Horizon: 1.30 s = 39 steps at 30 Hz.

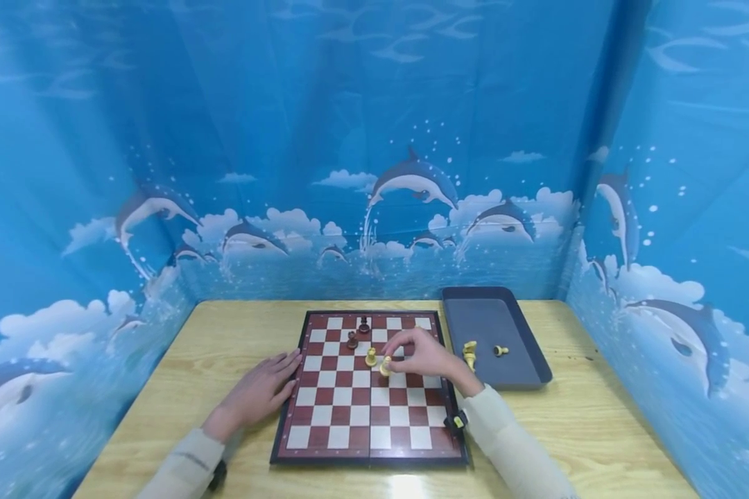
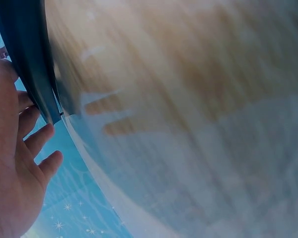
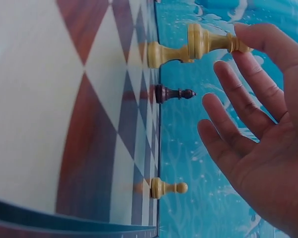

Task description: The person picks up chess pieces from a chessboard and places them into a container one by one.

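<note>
One table holds a checkered board and gray tray. The left hand lies loose at the board's edge; the right hand pinches a pale chess piece just above the board. It's probably light, hard and slippery, best held near its top, with another pale piece close in the way.

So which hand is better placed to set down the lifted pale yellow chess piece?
Probably the right hand: it pinches the chess piece above the maroon-and-white chequered board; the left hand rests at the board's edge, holding nothing.
</note>
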Available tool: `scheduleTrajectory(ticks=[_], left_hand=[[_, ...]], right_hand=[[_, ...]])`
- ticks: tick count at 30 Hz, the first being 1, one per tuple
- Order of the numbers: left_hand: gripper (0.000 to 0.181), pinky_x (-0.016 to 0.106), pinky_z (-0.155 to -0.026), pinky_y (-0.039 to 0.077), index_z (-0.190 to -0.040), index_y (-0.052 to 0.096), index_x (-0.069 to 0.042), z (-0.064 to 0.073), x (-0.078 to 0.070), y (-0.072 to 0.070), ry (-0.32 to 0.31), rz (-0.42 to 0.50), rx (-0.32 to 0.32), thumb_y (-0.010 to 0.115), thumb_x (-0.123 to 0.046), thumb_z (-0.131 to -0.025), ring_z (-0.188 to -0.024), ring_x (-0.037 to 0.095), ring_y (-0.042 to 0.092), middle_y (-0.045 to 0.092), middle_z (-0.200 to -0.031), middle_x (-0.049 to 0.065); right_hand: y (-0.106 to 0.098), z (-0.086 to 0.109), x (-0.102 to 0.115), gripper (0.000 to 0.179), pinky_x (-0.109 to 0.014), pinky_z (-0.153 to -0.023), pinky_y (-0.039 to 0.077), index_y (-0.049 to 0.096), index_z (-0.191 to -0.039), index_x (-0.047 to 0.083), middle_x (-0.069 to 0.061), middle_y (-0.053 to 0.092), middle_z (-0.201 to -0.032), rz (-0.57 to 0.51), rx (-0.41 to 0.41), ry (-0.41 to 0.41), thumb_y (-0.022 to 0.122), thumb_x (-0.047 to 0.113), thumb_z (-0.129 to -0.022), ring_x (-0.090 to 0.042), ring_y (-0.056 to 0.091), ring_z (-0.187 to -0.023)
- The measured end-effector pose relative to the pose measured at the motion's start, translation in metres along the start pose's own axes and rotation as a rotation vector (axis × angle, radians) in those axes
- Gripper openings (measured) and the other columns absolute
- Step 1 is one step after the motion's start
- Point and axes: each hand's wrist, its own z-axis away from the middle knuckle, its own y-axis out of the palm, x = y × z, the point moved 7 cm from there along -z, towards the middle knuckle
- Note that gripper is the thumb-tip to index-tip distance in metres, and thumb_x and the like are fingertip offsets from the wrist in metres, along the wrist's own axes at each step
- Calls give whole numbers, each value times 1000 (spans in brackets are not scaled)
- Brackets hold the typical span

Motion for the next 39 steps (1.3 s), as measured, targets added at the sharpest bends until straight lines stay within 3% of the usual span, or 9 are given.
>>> scheduleTrajectory(ticks=[5, 14, 20, 27, 30, 36, 39], left_hand=[[58, 57, -121, 32, -157, 37, -11, 0, -1, 1, 9, -2, -2, 42, -42, -109, -148, 38, 36, 32, -165, 7], [58, 57, -121, 32, -157, 37, -11, -1, 0, 1, 21, 1, -12, 42, -43, -109, -148, 38, 37, 32, -165, 7], [58, 57, -121, 32, -157, 38, -10, 0, 0, 1, 18, -2, -9, 44, -41, -109, -148, 38, 37, 32, -165, 7], [58, 58, -121, 33, -157, 38, -10, 0, 1, 2, 19, 2, -5, 44, -41, -109, -148, 38, 37, 32, -165, 7], [58, 57, -121, 33, -157, 37, -11, -1, 1, 1, 11, 2, -1, 43, -43, -109, -148, 38, 37, 32, -165, 6], [58, 58, -119, 35, -157, 38, -12, 0, 2, 1, 9, -12, -6, 42, -44, -109, -147, 38, 38, 33, -165, 6], [58, 57, -120, 34, -157, 38, -12, 0, 2, 2, 11, -9, -3, 42, -43, -109, -148, 38, 38, 33, -165, 6]], right_hand=[[-6, 7, 3, 12, -61, -98, 54, 79, -98, 10, -8, 76, -111, -40, -44, -22, 80, 18, -89, -24, 68, -107], [-16, 16, -1, 22, -59, -91, 56, 77, -106, 2, -12, 75, -111, -25, -99, -9, 78, 18, -91, -17, 68, -100], [-21, 20, -5, 21, -55, -93, 57, 77, -105, 3, -2, 76, -106, -25, -121, 21, 79, 17, -90, -17, 68, -99], [-30, 24, -4, 15, -59, -94, 56, 78, -103, 8, -2, 75, -105, -12, -159, -8, 79, 16, -90, -18, 69, -99], [-36, 26, -6, 14, -55, -89, 59, 79, -103, 12, -3, 75, -106, -25, -175, 14, 79, 17, -90, -18, 69, -97], [-50, 34, -7, 17, -38, -76, 60, 77, -104, 5, -12, 75, -109, -13, -214, 18, 78, 15, -91, -18, 68, -90], [-59, 40, -8, 19, -43, -83, 60, 77, -104, 2, -15, 74, -110, -9, -239, 23, 79, 15, -90, -19, 68, -94]])
